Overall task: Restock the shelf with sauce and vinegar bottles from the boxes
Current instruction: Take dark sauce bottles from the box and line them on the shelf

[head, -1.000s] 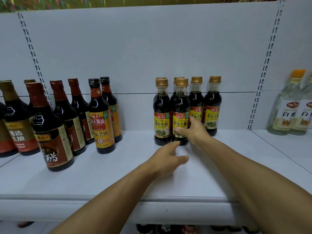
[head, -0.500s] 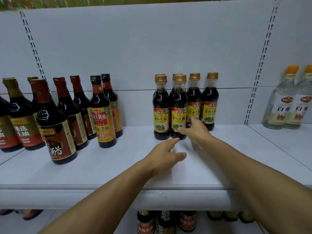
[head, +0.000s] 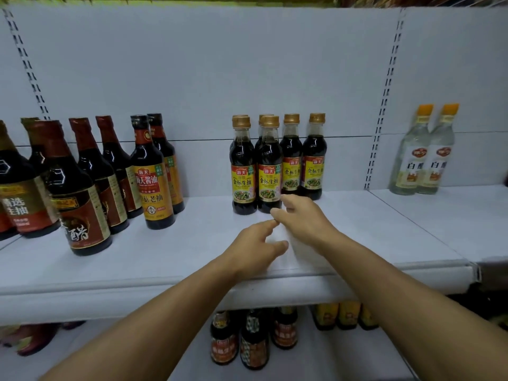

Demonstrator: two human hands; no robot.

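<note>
Six gold-capped soy sauce bottles stand upright mid-shelf, labels facing outward. Two clear vinegar bottles stand far right. Right hand hovers near the front bottle, fingers loosely curled; left hand likewise, both holding nothing.

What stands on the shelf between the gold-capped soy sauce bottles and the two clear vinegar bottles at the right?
Nothing: in the head view the white shelf is bare between the gold-capped bottles and the vinegar bottles.
</note>
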